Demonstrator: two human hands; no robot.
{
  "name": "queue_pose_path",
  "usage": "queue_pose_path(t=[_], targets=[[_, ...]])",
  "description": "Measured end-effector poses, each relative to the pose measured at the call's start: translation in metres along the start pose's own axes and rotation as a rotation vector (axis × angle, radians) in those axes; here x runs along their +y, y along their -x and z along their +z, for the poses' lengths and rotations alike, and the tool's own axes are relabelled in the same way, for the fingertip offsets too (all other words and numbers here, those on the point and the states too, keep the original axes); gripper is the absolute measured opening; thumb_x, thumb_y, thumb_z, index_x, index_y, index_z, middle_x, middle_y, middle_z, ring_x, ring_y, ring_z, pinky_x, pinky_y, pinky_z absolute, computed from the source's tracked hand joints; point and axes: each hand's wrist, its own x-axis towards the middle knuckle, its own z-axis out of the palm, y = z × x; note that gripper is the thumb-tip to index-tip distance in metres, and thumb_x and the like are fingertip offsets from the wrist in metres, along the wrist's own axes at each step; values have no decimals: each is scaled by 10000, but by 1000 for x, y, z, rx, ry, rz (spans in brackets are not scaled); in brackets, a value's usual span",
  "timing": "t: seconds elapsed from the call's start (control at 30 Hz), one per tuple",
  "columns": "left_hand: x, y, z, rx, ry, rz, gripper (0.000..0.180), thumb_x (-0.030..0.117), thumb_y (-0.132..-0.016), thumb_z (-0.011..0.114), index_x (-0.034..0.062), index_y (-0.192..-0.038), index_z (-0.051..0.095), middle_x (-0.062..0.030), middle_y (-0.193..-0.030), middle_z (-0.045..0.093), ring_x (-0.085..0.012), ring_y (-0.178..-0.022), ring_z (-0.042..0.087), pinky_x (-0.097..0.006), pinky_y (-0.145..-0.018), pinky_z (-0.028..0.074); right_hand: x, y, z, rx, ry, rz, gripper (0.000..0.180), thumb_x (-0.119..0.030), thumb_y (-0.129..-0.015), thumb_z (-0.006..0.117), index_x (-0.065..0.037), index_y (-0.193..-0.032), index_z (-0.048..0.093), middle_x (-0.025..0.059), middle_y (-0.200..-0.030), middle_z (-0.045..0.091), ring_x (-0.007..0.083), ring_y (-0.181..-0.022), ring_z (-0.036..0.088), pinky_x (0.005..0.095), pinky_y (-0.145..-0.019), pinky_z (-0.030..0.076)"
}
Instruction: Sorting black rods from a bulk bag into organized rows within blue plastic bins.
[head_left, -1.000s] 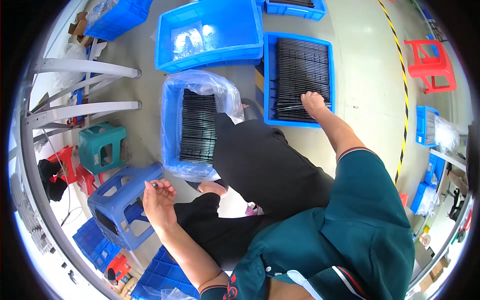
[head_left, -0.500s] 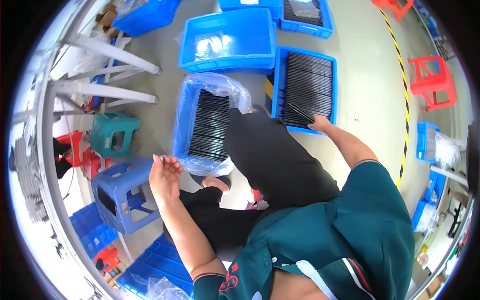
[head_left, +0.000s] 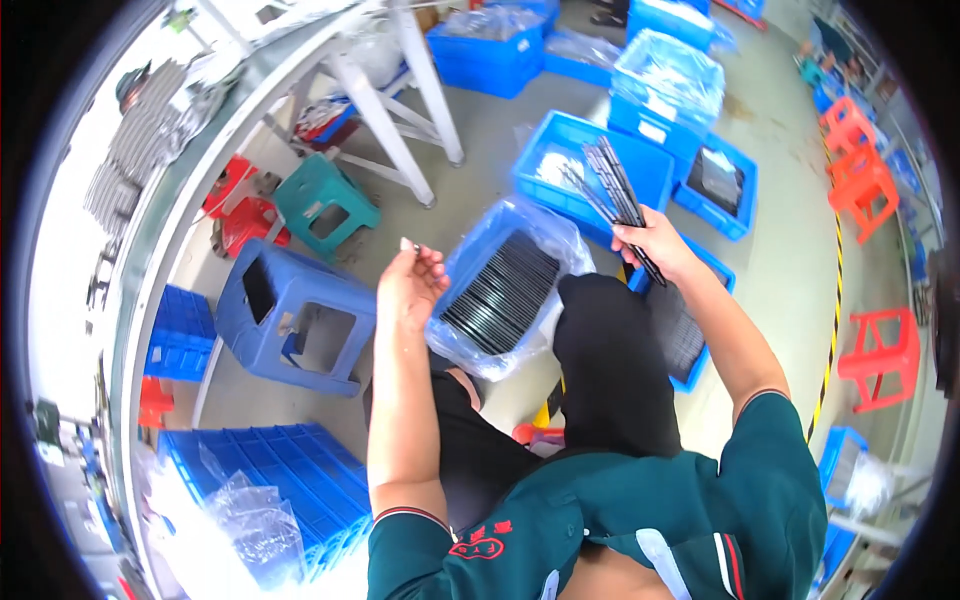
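My right hand is closed round the lower part of a fanned bundle of thin black rods, raised over the bins. My left hand is held up with curled fingers, pinching a tiny dark piece too small to name. Just right of it stands a blue bin lined with clear plastic, where a row of black rods lies side by side. Below my right forearm, another blue bin holds more dark rods, partly hidden by my knee and arm.
Beyond the lined bin is a blue bin with clear plastic inside, with stacked bins behind it. A blue stool and a green stool stand left, near white table legs. Red stools are at right.
My right hand has lifted from the right-hand bin, now with a bundle of black rods in it. The view has turned leftward; my left hand stays raised in its pinch.
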Motion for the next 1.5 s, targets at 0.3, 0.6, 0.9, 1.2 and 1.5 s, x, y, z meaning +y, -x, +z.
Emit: queue_pose_path(t=[0.3,0.6,0.9,1.2,1.5], targets=[[23,2,-33,29,360,264,336,409,-922,472,91,-846,543,-14,-720,530,-137,-644,484,-295,-610,433,-46,-30,177,-441,43,59,151,-170,-872,565,-44,-844,485,66,-693,578,100,-501,521,226,-413,409],[18,5,-33,58,363,274,337,390,-916,500,69,-831,557,5,-686,484,-114,-614,443,-265,-596,410,-21,-24,200,-487,21,126,126,-126,-865,556,-25,-852,481,63,-661,550,95,-448,480,224,-385,378],[8,-1,-20,149,191,405,276,313,-913,532,54,-833,582,-19,-689,548,-126,-637,530,-272,-560,433,-18,-25,204,-468,-128,220,134,-103,-852,566,-10,-815,476,75,-642,545,103,-419,465,232,-375,373],[11,0,-17,191,108,517,179,210,-892,573,40,-920,620,-10,-740,581,-87,-646,536,-229,-622,449,-21,-23,196,-475,-146,239,128,-107,-848,570,-17,-811,486,68,-635,539,94,-418,463,226,-360,360],[9,-2,-15,-63,386,247,202,157,-887,545,25,-1037,575,-51,-856,583,-165,-821,542,-298,-787,441,-16,-25,196,-386,-76,153,137,-105,-850,573,-7,-847,478,61,-632,538,78,-406,451,212,-348,347]])
